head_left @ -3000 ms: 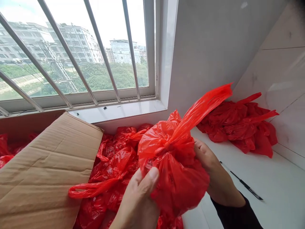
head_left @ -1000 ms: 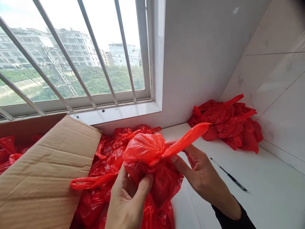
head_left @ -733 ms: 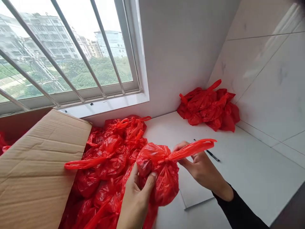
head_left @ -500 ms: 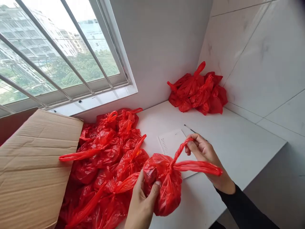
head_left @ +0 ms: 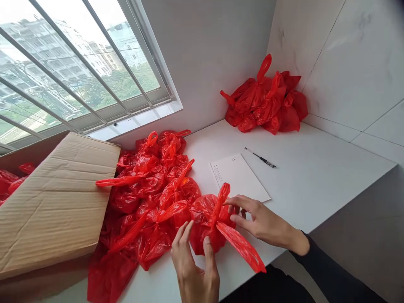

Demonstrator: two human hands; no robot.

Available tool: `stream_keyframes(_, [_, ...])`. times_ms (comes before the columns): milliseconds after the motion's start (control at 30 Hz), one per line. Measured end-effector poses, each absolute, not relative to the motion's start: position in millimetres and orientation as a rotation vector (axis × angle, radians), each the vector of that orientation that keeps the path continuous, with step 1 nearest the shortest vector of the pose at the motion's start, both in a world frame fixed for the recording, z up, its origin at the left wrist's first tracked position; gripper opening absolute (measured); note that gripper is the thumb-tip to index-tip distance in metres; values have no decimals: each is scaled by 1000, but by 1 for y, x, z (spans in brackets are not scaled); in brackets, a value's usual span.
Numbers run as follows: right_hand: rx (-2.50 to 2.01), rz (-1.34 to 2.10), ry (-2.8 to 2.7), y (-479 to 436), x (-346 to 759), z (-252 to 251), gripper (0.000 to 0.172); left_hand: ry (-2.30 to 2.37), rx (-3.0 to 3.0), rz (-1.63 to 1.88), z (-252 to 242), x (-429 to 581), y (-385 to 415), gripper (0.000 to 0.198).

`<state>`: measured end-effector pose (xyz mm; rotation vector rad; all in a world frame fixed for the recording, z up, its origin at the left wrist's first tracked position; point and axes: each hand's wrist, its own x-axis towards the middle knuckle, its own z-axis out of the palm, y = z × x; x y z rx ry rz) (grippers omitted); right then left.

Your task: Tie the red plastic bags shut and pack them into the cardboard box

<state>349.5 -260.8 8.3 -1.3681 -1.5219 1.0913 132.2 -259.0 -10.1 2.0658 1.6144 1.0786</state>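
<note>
A red plastic bag (head_left: 206, 225), knotted at the top with two handle loops sticking out, rests at the right edge of a pile of similar knotted bags. My left hand (head_left: 195, 261) is at its near side, fingers and thumb spread apart, with no grip on it. From the right, my right hand (head_left: 257, 221) reaches the bag's side with thumb and fingers parted; the fingertips are beside or lightly touching the plastic. What the bag contains cannot be made out. The piled red bags (head_left: 148, 181) lie directly left of it.
A cardboard box (head_left: 59, 198) with red bags inside stands at left, its flap over the pile's edge. A notepad (head_left: 241, 176) with handwriting and a black pen (head_left: 260, 158) lie on the white table (head_left: 315, 168). More red bags (head_left: 265, 105) fill the back corner. A barred window is at upper left.
The knotted bag has come down onto the table beside the pile. My right hand has let go of its handle, and my left hand's fingers have loosened from the bag. The view has shifted.
</note>
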Motion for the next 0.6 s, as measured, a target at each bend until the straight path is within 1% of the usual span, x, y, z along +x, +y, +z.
stream_keyframes(133, [-1319, 833, -1768, -254, 333, 4, 24, 1545, 2283, 947, -17, 140, -267, 39])
stream_keyframes(267, [-1331, 741, -1824, -251, 322, 1, 12, 1488, 2260, 1006, -19, 141, -260, 17])
stream_keyframes(433, [-1406, 803, -1704, -259, 326, 4, 9, 1429, 2252, 992, -17, 129, -261, 16])
stream_keyframes(533, [-1476, 897, -1533, -265, 330, 9, 14, 1433, 2244, 986, -16, 125, -265, 10])
stream_keyframes(600, [-1446, 972, -1498, -268, 330, 13, 15, 1409, 2263, 989, -16, 127, -268, 20])
